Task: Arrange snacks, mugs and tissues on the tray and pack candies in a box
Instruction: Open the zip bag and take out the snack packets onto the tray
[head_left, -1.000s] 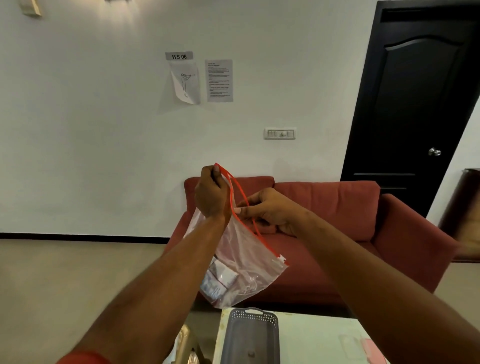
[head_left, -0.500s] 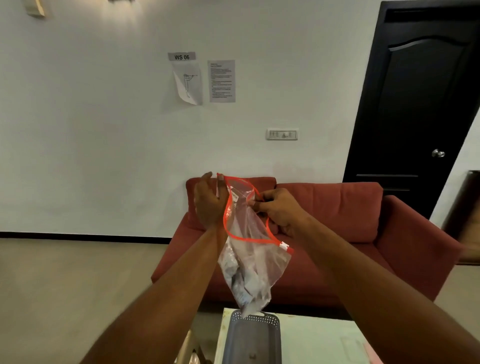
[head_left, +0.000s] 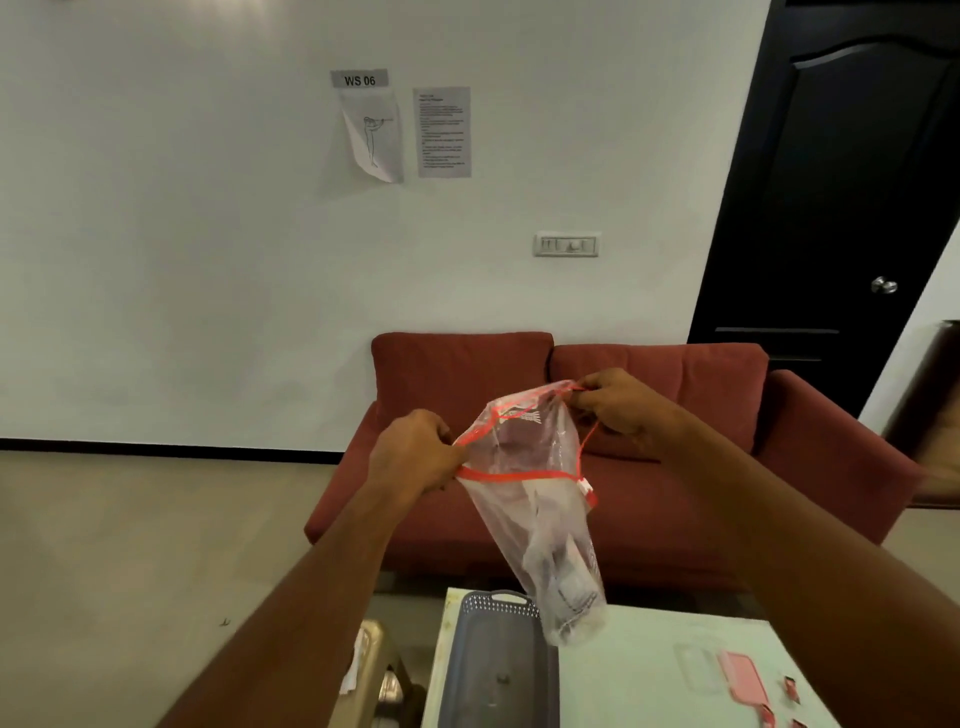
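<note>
1. A red sofa (head_left: 519, 410) stands against the white wall, and a black door (head_left: 852, 182) is to its right.
2. A pale worktop (head_left: 654, 670) fills the bottom of the view, in front of the sofa.
3. A grey tray (head_left: 493, 675) with a perforated rim lies on the left part of the worktop, its short end toward the sofa.
4. A clear zip bag (head_left: 540, 525) with a red closing band hangs in the air between both hands. Its mouth is pulled open. Its lower end is over the far right corner of the tray, and I cannot tell if it touches. Some whitish packets lie at the bottom of the bag, too blurred to name.
5. The left hand (head_left: 415, 452) has its grip closed on the red band at the left side of the mouth.
6. The right hand (head_left: 618, 402) pinches the far rim of the bag, a little higher, so its grip is closed on the bag too.
7. A flat pink piece (head_left: 743, 680) lies on the worktop at the right, well apart from the tray.
8. A small white slider (head_left: 585, 484) sits on the red band at the right end.
</note>
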